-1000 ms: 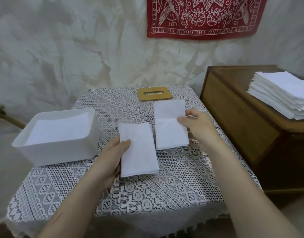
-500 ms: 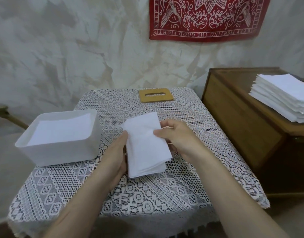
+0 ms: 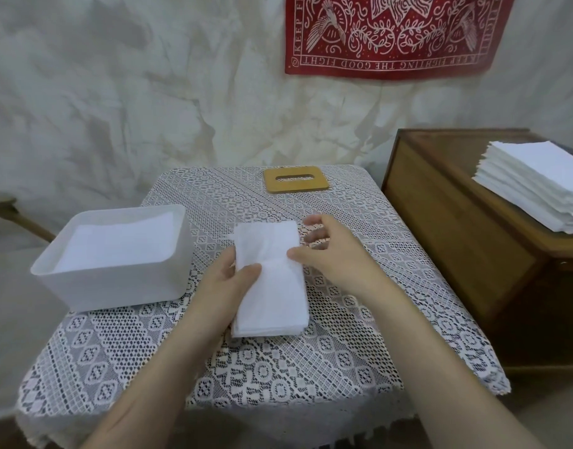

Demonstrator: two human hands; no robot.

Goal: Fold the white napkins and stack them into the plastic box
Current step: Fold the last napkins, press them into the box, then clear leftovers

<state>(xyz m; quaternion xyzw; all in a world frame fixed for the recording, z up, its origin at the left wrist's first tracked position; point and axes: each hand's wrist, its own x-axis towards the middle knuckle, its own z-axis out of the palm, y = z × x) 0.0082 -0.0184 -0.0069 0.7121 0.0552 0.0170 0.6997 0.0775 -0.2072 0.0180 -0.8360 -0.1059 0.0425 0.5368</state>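
Left hand (image 3: pixel 226 280): thumb pressed on top of the folded napkins (image 3: pixel 273 296), the other fingers tucked at their left edge and mostly hidden, so it's clamped on them. Right hand (image 3: pixel 333 254): fingers (image 3: pixel 314 236) apart, loosely extended, blurred; thumb tip touches the folded napkins' right edge, gripping nothing. Folded napkins sit lengthwise at frame centre over the lace-covered table (image 3: pixel 278 384), several layers showing at the near edge; can't tell if they rest fully on it. Plastic box (image 3: pixel 116 286) centre-left, near the left hand, with white napkins (image 3: pixel 116 244) inside close to the rim. Wooden slotted lid (image 3: pixel 296 183) flat at the table's far edge, upper centre. Right of frame: wooden cabinet (image 3: pixel 440 205) with a pile of napkins (image 3: pixel 537 189) on top. Red bandana (image 3: pixel 392 34) on the wall, top right.
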